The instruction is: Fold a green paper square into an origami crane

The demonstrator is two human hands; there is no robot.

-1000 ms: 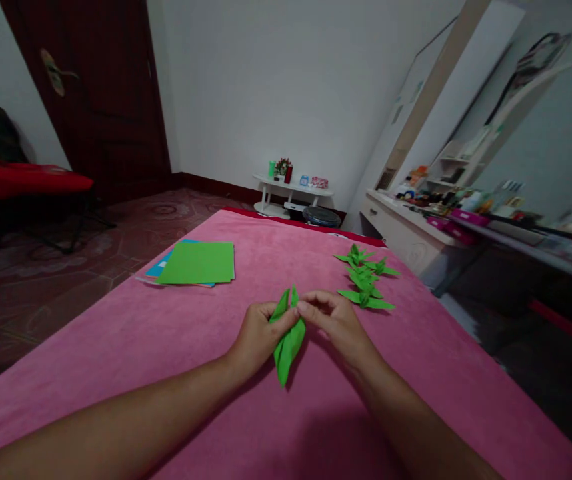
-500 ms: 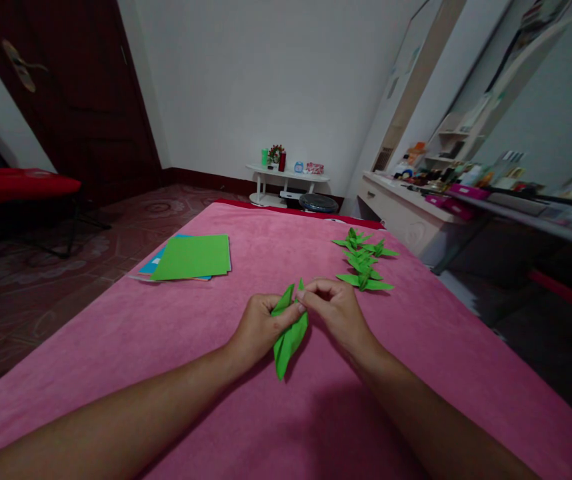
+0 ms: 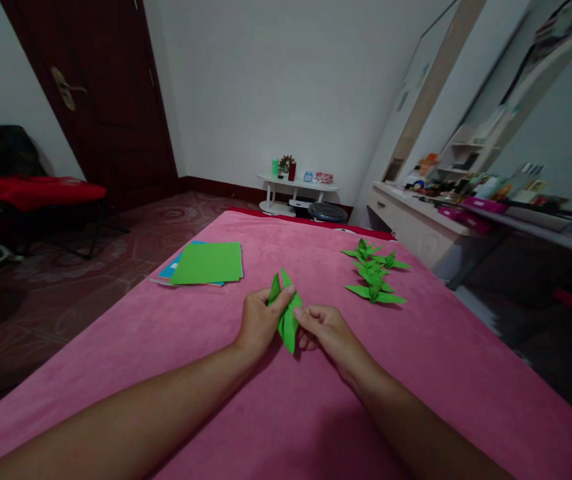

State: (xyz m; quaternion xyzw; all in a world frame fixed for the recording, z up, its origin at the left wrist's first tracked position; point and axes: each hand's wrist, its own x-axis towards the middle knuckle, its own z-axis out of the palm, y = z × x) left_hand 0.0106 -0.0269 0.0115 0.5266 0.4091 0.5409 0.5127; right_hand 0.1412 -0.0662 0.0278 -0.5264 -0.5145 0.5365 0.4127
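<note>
A piece of folded green paper point(image 3: 289, 327) with long pointed ends is held over the pink cloth point(image 3: 206, 413). My left hand point(image 3: 261, 319) grips it from the left, the thumb pressed across its upper part. From the right, my right hand point(image 3: 323, 328) pinches its right edge between thumb and fingers. Two narrow points stick up above my left thumb, and one broader tip points down toward me. Part of the paper is hidden behind the left thumb and fingers.
Several folded green paper shapes point(image 3: 373, 273) lie at the right of the cloth. To the left is a stack of square sheets point(image 3: 209, 263), green on top. Beyond stand a white shelf point(image 3: 299, 181), a cluttered dresser point(image 3: 416, 213) and a red chair point(image 3: 36, 192).
My right hand has moved from the paper's upper points down to its right edge. The left hand keeps its hold. The camera view has turned slightly left.
</note>
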